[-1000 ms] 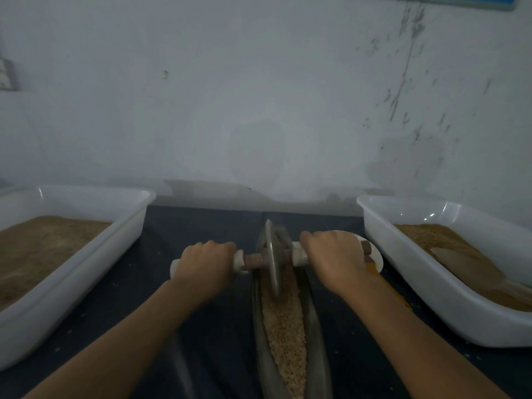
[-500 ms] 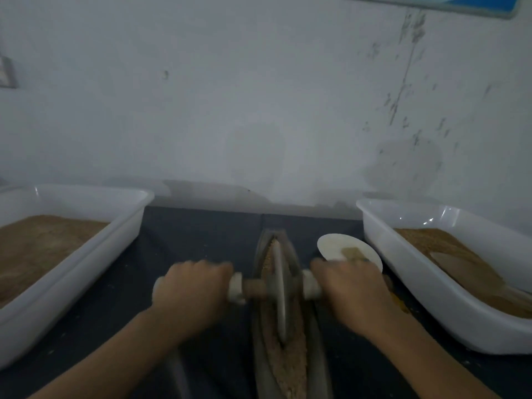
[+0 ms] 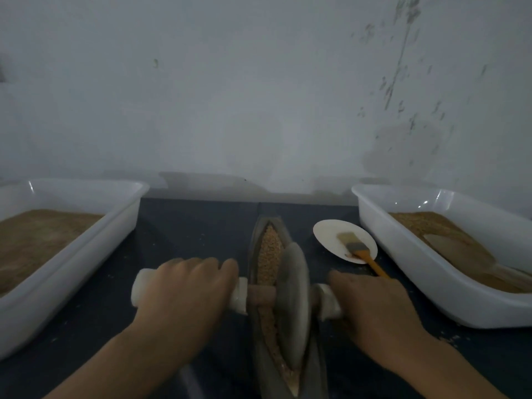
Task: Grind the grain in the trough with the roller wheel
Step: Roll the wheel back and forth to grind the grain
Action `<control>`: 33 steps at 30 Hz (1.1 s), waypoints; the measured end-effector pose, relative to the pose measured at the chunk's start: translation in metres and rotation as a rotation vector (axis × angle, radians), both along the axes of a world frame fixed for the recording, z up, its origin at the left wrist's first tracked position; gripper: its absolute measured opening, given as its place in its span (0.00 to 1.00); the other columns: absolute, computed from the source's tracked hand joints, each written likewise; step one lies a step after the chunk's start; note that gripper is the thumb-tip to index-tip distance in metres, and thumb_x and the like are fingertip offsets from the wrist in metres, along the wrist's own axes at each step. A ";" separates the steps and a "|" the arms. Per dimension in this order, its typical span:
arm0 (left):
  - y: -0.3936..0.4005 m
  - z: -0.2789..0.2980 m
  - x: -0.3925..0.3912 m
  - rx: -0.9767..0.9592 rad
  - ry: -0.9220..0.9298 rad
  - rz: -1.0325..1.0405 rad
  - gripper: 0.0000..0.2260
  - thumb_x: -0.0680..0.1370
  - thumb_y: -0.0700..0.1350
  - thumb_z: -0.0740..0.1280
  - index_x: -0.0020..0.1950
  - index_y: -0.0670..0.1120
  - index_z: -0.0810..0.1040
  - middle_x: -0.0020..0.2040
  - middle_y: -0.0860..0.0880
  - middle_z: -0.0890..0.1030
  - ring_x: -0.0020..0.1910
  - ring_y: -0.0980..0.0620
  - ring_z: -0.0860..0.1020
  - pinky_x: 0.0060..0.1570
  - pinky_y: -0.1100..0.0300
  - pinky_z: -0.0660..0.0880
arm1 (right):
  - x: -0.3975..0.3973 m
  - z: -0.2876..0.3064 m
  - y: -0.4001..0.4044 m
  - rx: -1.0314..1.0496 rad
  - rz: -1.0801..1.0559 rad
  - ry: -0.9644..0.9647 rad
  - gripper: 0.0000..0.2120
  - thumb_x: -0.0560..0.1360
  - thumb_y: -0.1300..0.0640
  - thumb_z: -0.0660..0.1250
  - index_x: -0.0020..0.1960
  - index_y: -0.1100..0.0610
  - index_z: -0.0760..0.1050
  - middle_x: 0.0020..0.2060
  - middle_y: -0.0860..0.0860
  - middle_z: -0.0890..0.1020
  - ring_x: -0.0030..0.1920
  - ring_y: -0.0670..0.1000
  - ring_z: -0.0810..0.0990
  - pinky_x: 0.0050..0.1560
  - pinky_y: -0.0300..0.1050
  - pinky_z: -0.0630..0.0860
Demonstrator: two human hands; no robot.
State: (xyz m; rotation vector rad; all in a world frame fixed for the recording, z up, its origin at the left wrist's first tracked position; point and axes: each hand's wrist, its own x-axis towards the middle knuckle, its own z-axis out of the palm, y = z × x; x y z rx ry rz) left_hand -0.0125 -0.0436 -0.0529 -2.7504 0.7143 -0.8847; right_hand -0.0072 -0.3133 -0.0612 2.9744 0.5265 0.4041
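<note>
head view: both hands' grip curled round axle handles; stone disc wheel in grain-filled boat-shaped trough.

The trough and wheel look like dull grey metal, matt and slightly rough. The axle is brown wood with pale, smooth end grips. The grain is coarse and granular. Left tub and right tub are glossy white plastic. The table is dark and matt. The brush has an orange handle, a metal band and pale bristles; its dish is smooth and white.
</note>
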 end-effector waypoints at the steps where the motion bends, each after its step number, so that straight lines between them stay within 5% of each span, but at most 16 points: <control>1: -0.001 0.000 -0.001 -0.005 -0.002 0.008 0.24 0.45 0.46 0.80 0.31 0.51 0.70 0.24 0.53 0.70 0.19 0.52 0.70 0.23 0.62 0.60 | -0.002 -0.001 -0.001 -0.010 -0.012 0.000 0.19 0.72 0.43 0.65 0.36 0.43 0.54 0.33 0.43 0.69 0.36 0.44 0.71 0.34 0.42 0.66; 3: -0.003 0.000 0.008 0.013 0.064 0.081 0.23 0.49 0.47 0.80 0.33 0.51 0.69 0.26 0.54 0.71 0.21 0.53 0.70 0.25 0.62 0.60 | 0.008 -0.002 0.001 -0.009 -0.017 -0.019 0.19 0.71 0.44 0.66 0.36 0.43 0.55 0.32 0.43 0.71 0.35 0.44 0.72 0.31 0.41 0.64; 6: -0.006 -0.002 0.046 0.018 0.085 0.238 0.14 0.70 0.52 0.70 0.42 0.55 0.63 0.38 0.55 0.75 0.36 0.53 0.76 0.34 0.58 0.64 | 0.047 -0.006 0.006 0.036 0.009 -0.068 0.14 0.71 0.46 0.68 0.40 0.45 0.62 0.34 0.46 0.76 0.36 0.48 0.77 0.33 0.45 0.73; 9: -0.011 0.005 0.088 -0.023 0.104 0.313 0.09 0.74 0.52 0.65 0.45 0.55 0.65 0.45 0.53 0.78 0.44 0.48 0.79 0.37 0.55 0.64 | 0.096 -0.004 0.012 0.035 -0.054 -0.098 0.09 0.74 0.47 0.66 0.50 0.49 0.69 0.42 0.50 0.80 0.42 0.52 0.79 0.37 0.48 0.73; 16: -0.018 0.012 0.082 0.001 0.080 0.275 0.12 0.73 0.49 0.68 0.44 0.52 0.63 0.45 0.52 0.79 0.42 0.50 0.78 0.36 0.56 0.64 | 0.079 -0.009 0.009 0.080 -0.051 -0.107 0.08 0.74 0.49 0.67 0.49 0.50 0.70 0.40 0.49 0.80 0.40 0.50 0.79 0.41 0.49 0.77; 18: -0.011 0.003 0.047 0.003 0.040 0.184 0.17 0.64 0.50 0.75 0.41 0.53 0.66 0.37 0.53 0.78 0.33 0.51 0.78 0.32 0.59 0.64 | 0.043 -0.006 0.006 0.021 -0.008 -0.149 0.14 0.68 0.49 0.72 0.42 0.48 0.67 0.36 0.47 0.79 0.35 0.49 0.79 0.34 0.46 0.76; 21: 0.005 -0.006 0.003 -0.069 0.009 -0.006 0.27 0.47 0.51 0.81 0.33 0.54 0.65 0.25 0.55 0.71 0.19 0.55 0.67 0.25 0.64 0.56 | -0.003 0.005 0.005 -0.004 0.128 -0.320 0.25 0.46 0.56 0.81 0.33 0.50 0.68 0.24 0.47 0.72 0.22 0.48 0.70 0.22 0.35 0.52; 23: 0.015 -0.014 -0.007 -0.067 0.059 -0.012 0.28 0.47 0.52 0.80 0.33 0.55 0.63 0.24 0.55 0.69 0.18 0.55 0.67 0.26 0.64 0.54 | -0.013 0.010 0.004 -0.017 0.169 -0.370 0.24 0.43 0.60 0.80 0.30 0.51 0.68 0.22 0.47 0.70 0.20 0.48 0.67 0.23 0.37 0.51; 28: 0.011 -0.021 0.036 -0.074 0.153 0.212 0.16 0.71 0.59 0.67 0.39 0.56 0.59 0.34 0.56 0.72 0.32 0.54 0.74 0.32 0.58 0.63 | 0.034 0.007 0.014 -0.079 0.097 -0.271 0.15 0.60 0.56 0.78 0.40 0.52 0.72 0.32 0.49 0.79 0.29 0.51 0.77 0.25 0.44 0.71; 30: 0.006 -0.019 0.068 -0.109 0.163 0.286 0.10 0.75 0.56 0.63 0.43 0.56 0.63 0.41 0.55 0.77 0.38 0.52 0.77 0.36 0.57 0.68 | 0.072 0.010 0.020 -0.122 0.029 -0.249 0.11 0.71 0.52 0.70 0.48 0.50 0.70 0.41 0.48 0.80 0.39 0.51 0.79 0.30 0.44 0.66; 33: -0.003 -0.004 0.104 -0.139 0.180 0.339 0.08 0.75 0.52 0.66 0.46 0.54 0.66 0.46 0.53 0.79 0.44 0.49 0.78 0.39 0.55 0.66 | 0.116 0.012 0.025 -0.116 -0.040 -0.251 0.10 0.73 0.53 0.67 0.51 0.51 0.68 0.45 0.50 0.81 0.43 0.53 0.80 0.34 0.45 0.65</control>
